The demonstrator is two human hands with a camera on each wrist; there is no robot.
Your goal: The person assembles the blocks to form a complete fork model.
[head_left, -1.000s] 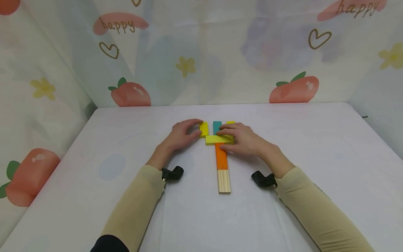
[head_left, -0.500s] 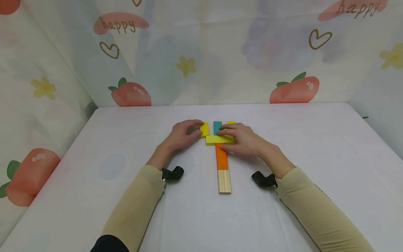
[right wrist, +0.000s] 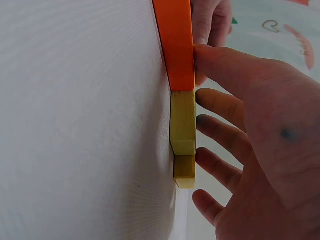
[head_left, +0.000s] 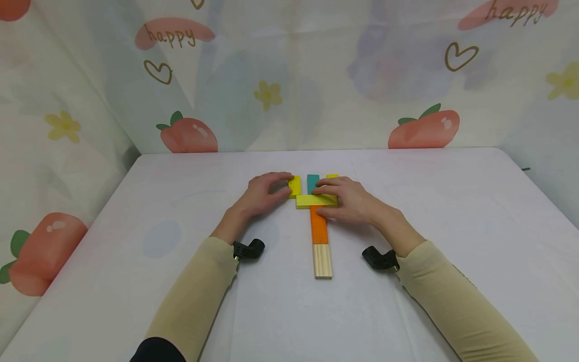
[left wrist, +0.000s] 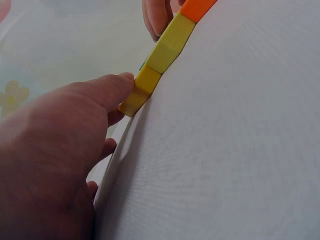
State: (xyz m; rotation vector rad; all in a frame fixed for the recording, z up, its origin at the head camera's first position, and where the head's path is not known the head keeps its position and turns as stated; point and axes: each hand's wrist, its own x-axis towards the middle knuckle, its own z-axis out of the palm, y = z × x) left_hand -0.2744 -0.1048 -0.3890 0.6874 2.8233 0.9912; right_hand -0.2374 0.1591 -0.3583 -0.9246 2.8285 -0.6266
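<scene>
Flat wooden blocks lie in a figure on the white table. At its upper left, my left hand [head_left: 264,192] holds a yellow block [head_left: 295,186] between thumb and index finger. My right hand [head_left: 350,200] rests over the right side of the figure, thumb on the orange block [head_left: 318,229] and the other fingers spread over the blocks above. Crosswise lies a yellow-green block [head_left: 312,201], its right end by that hand. A teal block [head_left: 312,183] stands above it, partly under the fingertips. Another yellow block [head_left: 332,176] is mostly hidden behind the right hand.
A plain wood block [head_left: 322,261] continues the column below the orange one. The white cloth-covered table [head_left: 280,317] extends around the figure. A patterned curtain [head_left: 312,75] hangs behind. Both wrists carry small black cameras.
</scene>
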